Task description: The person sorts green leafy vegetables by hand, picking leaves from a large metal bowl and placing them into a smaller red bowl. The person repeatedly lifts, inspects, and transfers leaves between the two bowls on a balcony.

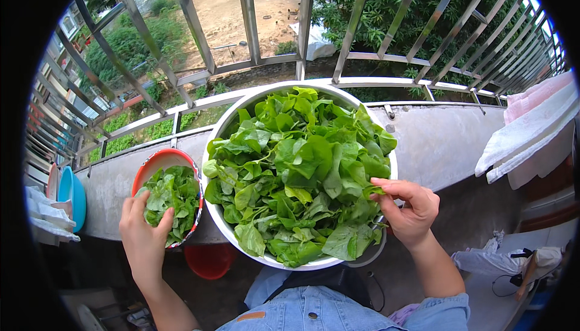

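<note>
A large white basin heaped with green leafy vegetables stands in front of me on the concrete ledge. My right hand is at its right rim, with thumb and forefinger pinching a green leaf. To the left is a smaller red-rimmed enamel basin holding a lower pile of picked leaves. Over its near left side hovers my left hand, thumb and fingers apart, its fingertips close to or touching the leaves; the exact contact is hard to see.
Metal railing bars run behind the concrete ledge. Towels hang at right, and a turquoise basin leans at far left. Below the ledge sits a red basin. Another person's arm shows at lower right.
</note>
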Action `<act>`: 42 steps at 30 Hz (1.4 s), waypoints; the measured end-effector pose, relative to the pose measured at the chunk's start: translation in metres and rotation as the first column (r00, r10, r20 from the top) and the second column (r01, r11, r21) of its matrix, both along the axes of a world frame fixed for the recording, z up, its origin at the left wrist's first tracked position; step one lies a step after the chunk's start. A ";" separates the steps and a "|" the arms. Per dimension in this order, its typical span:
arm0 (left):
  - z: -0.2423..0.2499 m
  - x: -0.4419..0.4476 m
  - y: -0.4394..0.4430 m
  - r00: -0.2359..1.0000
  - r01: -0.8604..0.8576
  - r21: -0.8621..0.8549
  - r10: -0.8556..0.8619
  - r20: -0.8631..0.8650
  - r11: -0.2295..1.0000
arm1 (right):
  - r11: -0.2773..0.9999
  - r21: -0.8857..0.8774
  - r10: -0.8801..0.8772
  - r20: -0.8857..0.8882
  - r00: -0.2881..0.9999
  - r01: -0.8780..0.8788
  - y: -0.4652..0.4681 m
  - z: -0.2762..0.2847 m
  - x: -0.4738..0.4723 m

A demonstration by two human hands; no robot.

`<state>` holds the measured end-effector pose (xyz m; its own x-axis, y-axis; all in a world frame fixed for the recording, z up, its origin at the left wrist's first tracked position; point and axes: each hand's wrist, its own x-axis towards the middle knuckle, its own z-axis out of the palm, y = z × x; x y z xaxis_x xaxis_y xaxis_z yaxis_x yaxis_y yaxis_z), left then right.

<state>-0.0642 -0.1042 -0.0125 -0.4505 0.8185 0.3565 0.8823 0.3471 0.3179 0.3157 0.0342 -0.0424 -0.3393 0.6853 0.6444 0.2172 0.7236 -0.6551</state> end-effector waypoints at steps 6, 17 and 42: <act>0.035 0.101 0.021 0.760 0.495 0.204 -0.535 0.369 0.845 | 0.856 -0.397 0.077 -0.535 0.841 -0.331 -0.006 0.004 -0.007; 0.015 0.156 0.055 0.542 0.551 0.459 -0.717 0.438 0.697 | 0.559 -0.617 -0.016 -0.676 0.737 -0.554 -0.033 0.022 -0.035; 0.009 0.090 0.043 0.325 0.206 0.496 -0.537 0.778 0.843 | 0.752 -0.637 -0.093 -0.354 0.931 -0.167 -0.033 0.039 -0.031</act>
<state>0.0257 -0.0614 -0.0031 -0.3069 0.9320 0.1929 0.0645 -0.1818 0.9812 0.2851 0.0016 -0.0031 -0.2208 0.9674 0.1244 -0.1320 0.0967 -0.9865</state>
